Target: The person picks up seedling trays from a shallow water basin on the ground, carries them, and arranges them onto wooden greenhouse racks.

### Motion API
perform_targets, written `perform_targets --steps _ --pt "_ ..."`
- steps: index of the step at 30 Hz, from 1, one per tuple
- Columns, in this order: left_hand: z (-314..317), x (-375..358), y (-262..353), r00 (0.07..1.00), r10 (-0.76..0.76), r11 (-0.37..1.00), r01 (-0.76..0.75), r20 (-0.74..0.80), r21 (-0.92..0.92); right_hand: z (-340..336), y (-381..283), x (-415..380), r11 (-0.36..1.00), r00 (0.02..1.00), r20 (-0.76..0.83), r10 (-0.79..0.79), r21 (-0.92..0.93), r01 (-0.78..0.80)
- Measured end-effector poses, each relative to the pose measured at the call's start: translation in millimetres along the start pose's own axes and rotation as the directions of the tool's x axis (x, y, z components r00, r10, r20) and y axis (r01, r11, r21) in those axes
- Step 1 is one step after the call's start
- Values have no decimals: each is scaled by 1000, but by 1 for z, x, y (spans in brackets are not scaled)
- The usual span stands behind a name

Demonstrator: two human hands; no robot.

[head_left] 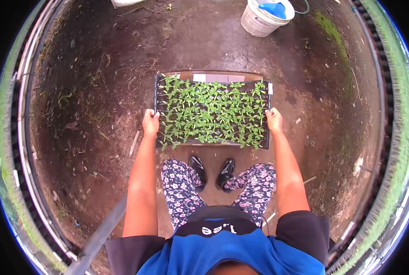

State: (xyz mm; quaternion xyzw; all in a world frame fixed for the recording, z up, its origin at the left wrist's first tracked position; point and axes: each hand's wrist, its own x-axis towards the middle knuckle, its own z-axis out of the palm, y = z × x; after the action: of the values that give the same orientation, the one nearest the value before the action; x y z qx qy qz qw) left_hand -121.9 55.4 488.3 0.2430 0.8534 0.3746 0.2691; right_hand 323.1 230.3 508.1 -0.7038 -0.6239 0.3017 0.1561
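A black seedling tray (156, 95) full of small green seedlings (209, 110) is held out in front of my legs. My left hand (150, 123) grips its left edge, thumb on top of the rim. On the opposite edge, my right hand (274, 120) pinches the rim the same way. A white label (270, 89) sits at the tray's upper right corner. Behind and partly under the tray shows a cardboard box (241, 78), mostly hidden by it.
A white bucket (259, 20) with a blue object (274, 9) in it stands at the far right, a thin hose (304, 8) beside it. Brown soil (90, 68) surrounds me. A grey pole (99, 238) slants at the lower left. My dark boots (224, 174) are below the tray.
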Motion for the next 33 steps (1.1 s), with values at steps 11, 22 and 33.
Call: perform_targets --steps 11,22,33 --pt "100 119 -135 978 -168 984 175 125 -47 143 120 107 990 997 -62 52 -124 -60" --pt "122 146 -196 952 -300 930 278 58 241 185 183 122 945 950 -78 301 -111 -309" --pt "85 138 -199 981 -183 981 187 -58 57 137 211 100 957 965 110 238 -199 -213"
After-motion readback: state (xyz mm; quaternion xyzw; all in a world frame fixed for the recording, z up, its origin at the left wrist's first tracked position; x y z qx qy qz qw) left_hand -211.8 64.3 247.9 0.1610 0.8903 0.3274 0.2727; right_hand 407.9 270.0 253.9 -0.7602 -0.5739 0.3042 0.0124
